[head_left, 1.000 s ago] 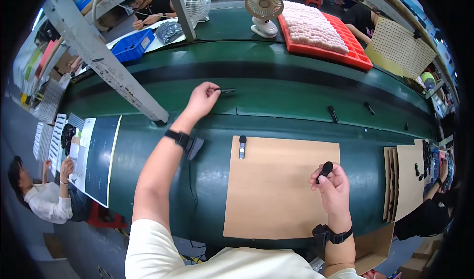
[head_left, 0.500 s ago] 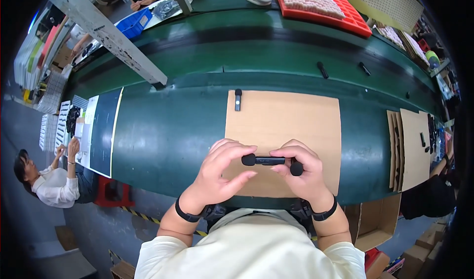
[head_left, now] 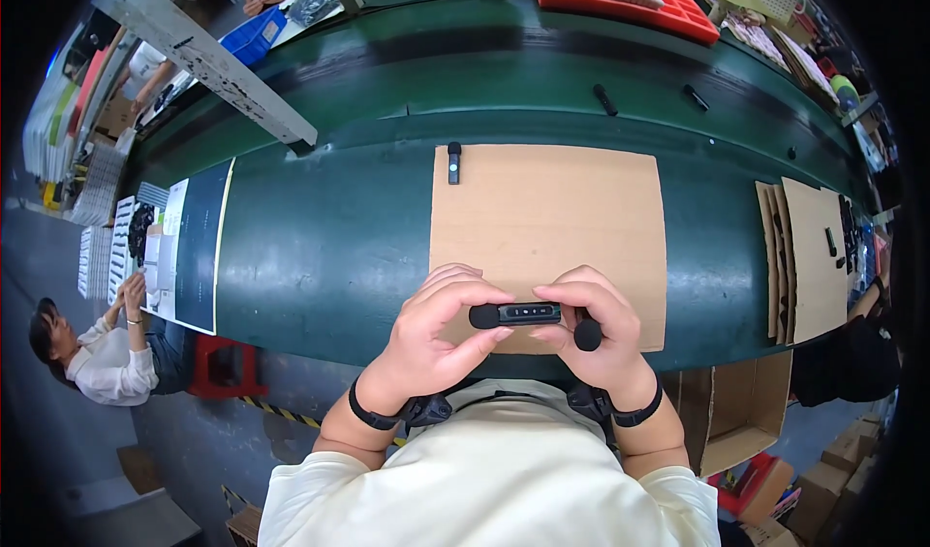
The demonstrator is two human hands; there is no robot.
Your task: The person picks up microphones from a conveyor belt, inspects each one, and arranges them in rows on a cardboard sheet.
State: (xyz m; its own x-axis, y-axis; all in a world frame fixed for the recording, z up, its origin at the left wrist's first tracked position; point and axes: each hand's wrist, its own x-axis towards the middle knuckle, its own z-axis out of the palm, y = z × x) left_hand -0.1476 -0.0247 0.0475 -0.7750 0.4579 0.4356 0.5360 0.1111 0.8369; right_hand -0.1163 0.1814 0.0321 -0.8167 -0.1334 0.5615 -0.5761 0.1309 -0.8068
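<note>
Hands at mid-assembly: left hand [head_left: 426, 339] and right hand [head_left: 593, 329] pinch a small black device [head_left: 518, 314] closed-fingered, apparently needing careful alignment next.

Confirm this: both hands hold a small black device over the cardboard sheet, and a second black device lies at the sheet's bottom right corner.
Not quite. The second black device lies at the top left corner of the cardboard sheet, not the bottom right; the head view shows it. The rest holds: the left hand and right hand hold a small black device over the sheet.
</note>
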